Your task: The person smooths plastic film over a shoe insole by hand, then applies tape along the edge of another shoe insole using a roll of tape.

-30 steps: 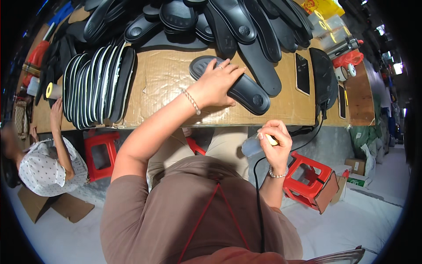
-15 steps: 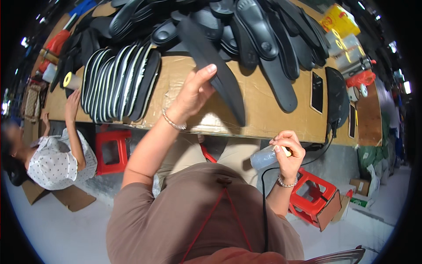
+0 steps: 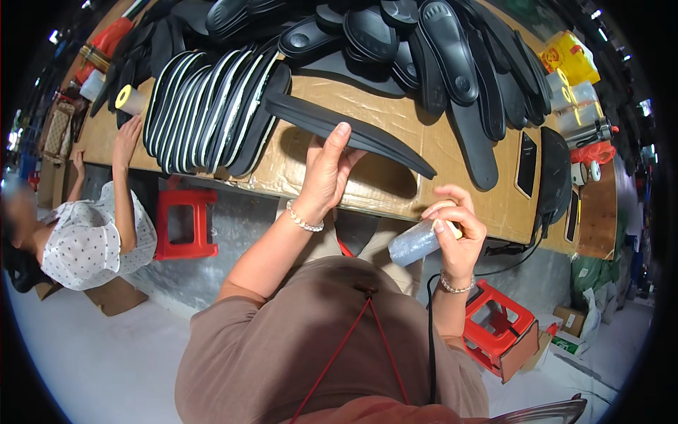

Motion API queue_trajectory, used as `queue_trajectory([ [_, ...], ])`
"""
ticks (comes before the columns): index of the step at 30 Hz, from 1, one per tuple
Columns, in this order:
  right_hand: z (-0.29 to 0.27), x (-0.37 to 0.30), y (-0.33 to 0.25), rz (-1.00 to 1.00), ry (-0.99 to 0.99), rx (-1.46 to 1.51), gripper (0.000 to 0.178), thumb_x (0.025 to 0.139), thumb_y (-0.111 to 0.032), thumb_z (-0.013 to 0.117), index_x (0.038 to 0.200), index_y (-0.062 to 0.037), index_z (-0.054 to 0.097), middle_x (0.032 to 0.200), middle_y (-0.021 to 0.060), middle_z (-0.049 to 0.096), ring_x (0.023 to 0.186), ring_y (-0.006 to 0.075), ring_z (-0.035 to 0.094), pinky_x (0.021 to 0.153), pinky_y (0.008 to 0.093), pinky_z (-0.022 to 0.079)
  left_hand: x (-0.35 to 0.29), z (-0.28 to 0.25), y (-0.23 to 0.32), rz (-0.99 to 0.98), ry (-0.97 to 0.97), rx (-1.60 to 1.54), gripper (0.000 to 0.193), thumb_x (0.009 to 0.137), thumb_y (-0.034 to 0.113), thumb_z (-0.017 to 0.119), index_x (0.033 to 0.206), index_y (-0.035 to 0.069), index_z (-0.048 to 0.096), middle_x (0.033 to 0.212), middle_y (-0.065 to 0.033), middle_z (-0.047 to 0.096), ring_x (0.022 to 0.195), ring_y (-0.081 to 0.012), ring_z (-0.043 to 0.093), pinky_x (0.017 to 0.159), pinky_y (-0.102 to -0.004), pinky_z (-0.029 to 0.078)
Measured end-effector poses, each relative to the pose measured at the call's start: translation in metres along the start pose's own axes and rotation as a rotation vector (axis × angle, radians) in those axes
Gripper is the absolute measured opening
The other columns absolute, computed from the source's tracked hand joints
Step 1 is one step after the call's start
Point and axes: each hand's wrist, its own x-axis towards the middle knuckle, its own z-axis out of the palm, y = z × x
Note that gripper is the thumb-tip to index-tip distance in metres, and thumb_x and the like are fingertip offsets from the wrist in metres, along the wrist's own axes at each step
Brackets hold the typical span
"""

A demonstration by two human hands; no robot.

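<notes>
My left hand (image 3: 326,172) is closed around the middle of a black shoe insole (image 3: 357,133), held edge-on above the cardboard-covered table. It may be two pressed together; I cannot tell. In my right hand (image 3: 458,237) is a small roll of clear film (image 3: 411,244) with a yellowish core, gripped at one end just off the table's near edge. The insole's tip points toward this hand, and the two are apart. A row of insoles standing on edge (image 3: 212,113), with pale bands between them, is left of my left hand.
Loose black insoles (image 3: 371,34) are heaped across the far side. At right lie a phone (image 3: 527,165) and a black cap-like object (image 3: 554,173), near more film rolls (image 3: 575,95). Red stools (image 3: 186,222) stand below the table. At left, a person's hand (image 3: 126,141) rests on the table.
The insole in my left hand has swung from steep to nearly level, its lower tip moving right and up. My right hand keeps the film roll. The whole view has shifted slightly.
</notes>
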Motion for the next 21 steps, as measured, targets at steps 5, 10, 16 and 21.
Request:
queue_trajectory([
  [5, 0.006, 0.009, 0.000, -0.109, 0.086, -0.129, 0.002, 0.085, -0.003, 0.072, 0.087, -0.0027, 0.071, 0.094, 0.0190, 0.074, 0.125, 0.0319, 0.060, 0.096, 0.0418, 0.051, -0.001, 0.007, 0.008, 0.035, 0.017, 0.137, 0.051, 0.099, 0.028, 0.073, 0.137, 0.007, 0.045, 0.125, -0.0088, 0.060, 0.112, -0.0203, 0.066, 0.096, -0.0411, 0.060],
  [10, 0.012, 0.019, 0.008, -0.158, 0.109, -0.079, 0.004, 0.086, -0.004, 0.071, 0.089, -0.0016, 0.071, 0.115, 0.0263, 0.070, 0.116, 0.0313, 0.067, 0.090, 0.0393, 0.055, -0.015, 0.023, 0.003, 0.076, 0.011, 0.279, 0.062, 0.100, 0.041, 0.069, 0.143, 0.007, 0.042, 0.126, -0.0111, 0.060, 0.119, -0.0277, 0.064, 0.101, -0.0512, 0.058],
  [16, -0.012, 0.028, 0.021, -0.029, 0.126, 0.040, 0.005, 0.088, -0.001, 0.070, 0.093, 0.0018, 0.070, 0.128, 0.0245, 0.059, 0.091, 0.0221, 0.072, 0.083, 0.0361, 0.060, -0.025, 0.004, 0.004, -0.097, -0.033, 0.129, 0.069, 0.099, 0.058, 0.062, 0.143, 0.009, 0.042, 0.129, -0.0089, 0.059, 0.122, -0.0245, 0.059, 0.109, -0.0516, 0.050],
  [21, -0.038, 0.030, 0.032, 0.143, 0.065, -0.044, 0.003, 0.089, 0.001, 0.070, 0.090, -0.0013, 0.071, 0.085, 0.0089, 0.072, 0.118, 0.0267, 0.059, 0.100, 0.0433, 0.048, -0.022, -0.018, 0.029, 0.318, 0.015, 0.896, 0.081, 0.088, 0.031, 0.081, 0.153, 0.008, 0.037, 0.140, -0.0126, 0.055, 0.130, -0.0257, 0.054, 0.113, -0.0427, 0.041],
])
